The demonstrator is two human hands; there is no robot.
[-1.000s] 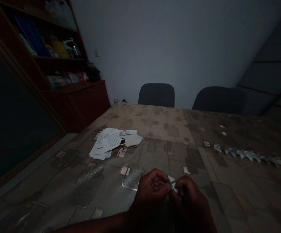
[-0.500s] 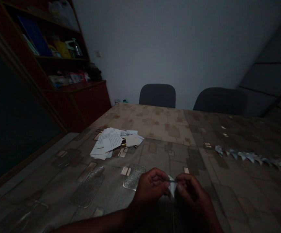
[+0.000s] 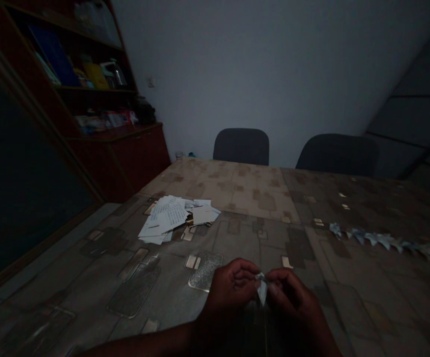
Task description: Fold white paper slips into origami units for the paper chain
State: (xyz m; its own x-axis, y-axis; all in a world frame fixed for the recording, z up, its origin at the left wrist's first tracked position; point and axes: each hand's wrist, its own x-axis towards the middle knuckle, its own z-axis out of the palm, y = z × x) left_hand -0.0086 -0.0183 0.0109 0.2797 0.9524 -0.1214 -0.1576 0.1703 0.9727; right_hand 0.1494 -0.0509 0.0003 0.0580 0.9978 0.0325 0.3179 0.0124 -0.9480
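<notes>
Both left hand [image 3: 233, 287] and right hand [image 3: 291, 292] pinch the paper [image 3: 262, 291] at the worktop's [image 3: 237, 243] near side; I see its narrow tip pointing down my view, long axis nearly upright. Chairs [image 3: 241, 147] stand beyond the worktop, a cabinet [image 3: 138, 156] left of it.

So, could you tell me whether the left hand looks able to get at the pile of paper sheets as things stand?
Probably, if the left hand lets go of the folded paper; only tablecloth shows before the sheets.

Seemingly two grey chairs [image 3: 241, 146]
</notes>
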